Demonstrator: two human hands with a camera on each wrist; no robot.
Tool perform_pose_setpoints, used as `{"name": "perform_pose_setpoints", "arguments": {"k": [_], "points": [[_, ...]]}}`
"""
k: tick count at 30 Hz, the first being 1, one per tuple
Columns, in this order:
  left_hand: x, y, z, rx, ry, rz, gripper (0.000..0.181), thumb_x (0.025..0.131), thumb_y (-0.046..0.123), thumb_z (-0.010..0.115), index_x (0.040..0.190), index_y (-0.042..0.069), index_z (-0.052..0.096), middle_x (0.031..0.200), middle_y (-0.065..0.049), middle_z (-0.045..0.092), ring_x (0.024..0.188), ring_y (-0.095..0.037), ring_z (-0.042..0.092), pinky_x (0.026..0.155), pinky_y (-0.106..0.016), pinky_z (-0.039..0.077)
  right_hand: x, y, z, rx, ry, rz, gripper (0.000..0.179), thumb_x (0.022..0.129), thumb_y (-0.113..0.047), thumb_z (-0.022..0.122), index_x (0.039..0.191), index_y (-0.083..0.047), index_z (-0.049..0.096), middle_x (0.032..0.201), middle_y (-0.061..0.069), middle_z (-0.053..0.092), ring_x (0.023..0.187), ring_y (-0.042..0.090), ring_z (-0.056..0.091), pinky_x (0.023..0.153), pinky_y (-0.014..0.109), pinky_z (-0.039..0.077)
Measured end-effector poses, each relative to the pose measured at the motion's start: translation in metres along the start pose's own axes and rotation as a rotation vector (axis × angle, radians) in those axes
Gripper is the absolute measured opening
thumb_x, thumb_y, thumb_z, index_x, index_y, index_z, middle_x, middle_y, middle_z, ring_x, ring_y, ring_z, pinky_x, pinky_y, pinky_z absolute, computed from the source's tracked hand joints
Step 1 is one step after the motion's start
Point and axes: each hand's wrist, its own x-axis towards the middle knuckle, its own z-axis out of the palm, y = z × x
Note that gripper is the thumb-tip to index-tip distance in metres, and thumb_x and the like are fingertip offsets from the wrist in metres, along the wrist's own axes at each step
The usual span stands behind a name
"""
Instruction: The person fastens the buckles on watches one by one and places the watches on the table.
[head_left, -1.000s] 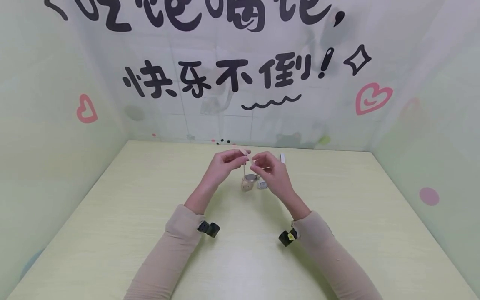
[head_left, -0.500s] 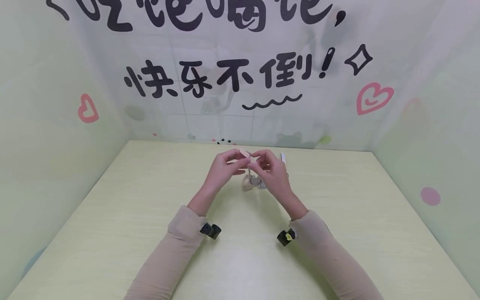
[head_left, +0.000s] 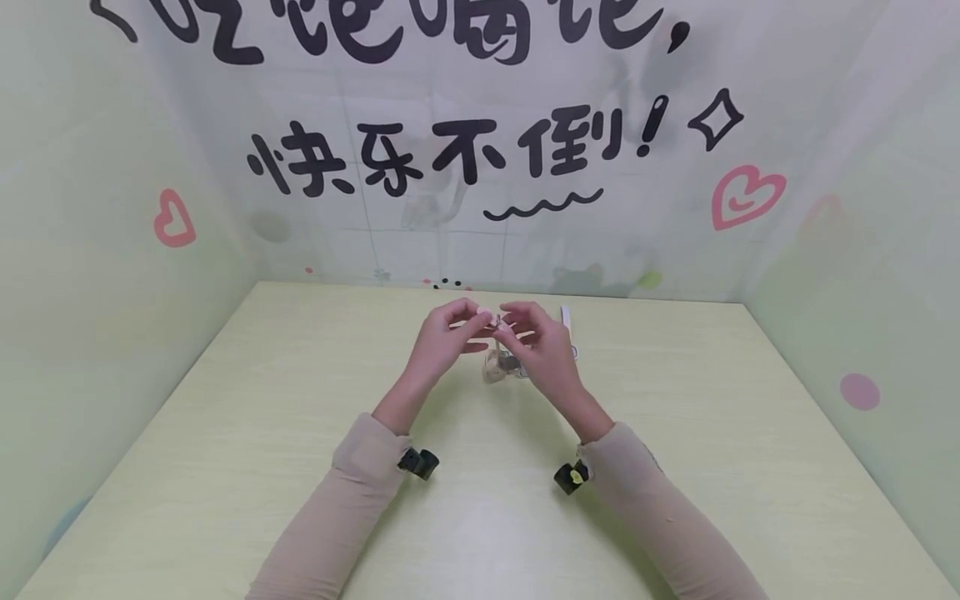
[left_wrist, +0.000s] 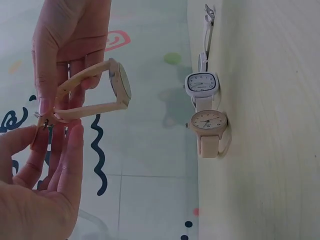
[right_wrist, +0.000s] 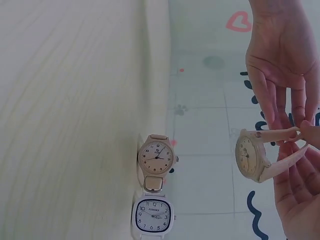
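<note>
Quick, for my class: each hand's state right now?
Left hand: closed, pinching the strap of the held peach watch.
Right hand: closed, pinching that strap too.

A round beige watch (right_wrist: 156,157) stands on the pale table (right_wrist: 75,120), dial toward the camera. Just below it in this view sits a squarish white watch (right_wrist: 153,216) with a dark-rimmed dial. Well to its right, the held watch (right_wrist: 250,155) is pinched by its strap between the left hand (right_wrist: 282,62), to its upper right, and the right hand (right_wrist: 296,200), to its lower right.
</note>
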Motion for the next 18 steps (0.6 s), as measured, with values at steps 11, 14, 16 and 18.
{"name": "perform_pose_setpoints", "arguments": {"k": [11, 14, 16, 18], "points": [[0.0, 0.002, -0.006, 0.018, 0.085, 0.057, 0.018, 0.098, 0.018, 0.063, 0.093, 0.001, 0.065, 0.088, 0.001, 0.069, 0.082, -0.005, 0.066, 0.083, -0.031, 0.061, -0.002, 0.002, 0.002, -0.001, -0.059, -0.024, 0.02, 0.091, -0.008, 0.071, 0.108, 0.002, 0.066, 0.101, 0.014, 0.072, 0.09, 0.025, 0.072, 0.074, 0.033, 0.063], [0.001, 0.005, -0.009, -0.036, 0.09, 0.063, 0.016, 0.099, 0.016, 0.061, 0.094, 0.001, 0.064, 0.086, 0.004, 0.072, 0.081, -0.004, 0.069, 0.08, -0.027, 0.061, -0.002, 0.002, 0.002, 0.012, -0.06, -0.014, 0.018, 0.09, -0.005, 0.071, 0.107, 0.001, 0.066, 0.1, 0.014, 0.072, 0.09, 0.025, 0.073, 0.076, 0.033, 0.063], [0.001, 0.007, -0.01, -0.057, 0.09, 0.067, 0.016, 0.099, 0.015, 0.06, 0.095, 0.0, 0.064, 0.086, 0.006, 0.072, 0.08, -0.003, 0.07, 0.079, -0.026, 0.061, -0.002, 0.002, 0.001, 0.016, -0.062, -0.012, 0.018, 0.09, -0.004, 0.071, 0.106, 0.001, 0.066, 0.1, 0.014, 0.072, 0.091, 0.025, 0.073, 0.077, 0.032, 0.063], [0.0, 0.009, -0.011, -0.066, 0.088, 0.069, 0.016, 0.1, 0.015, 0.059, 0.096, 0.0, 0.064, 0.085, 0.007, 0.072, 0.08, -0.003, 0.071, 0.079, -0.026, 0.061, -0.002, 0.002, 0.001, 0.022, -0.064, -0.009, 0.018, 0.09, -0.004, 0.071, 0.106, 0.0, 0.065, 0.101, 0.014, 0.072, 0.091, 0.025, 0.073, 0.079, 0.031, 0.062]]}}
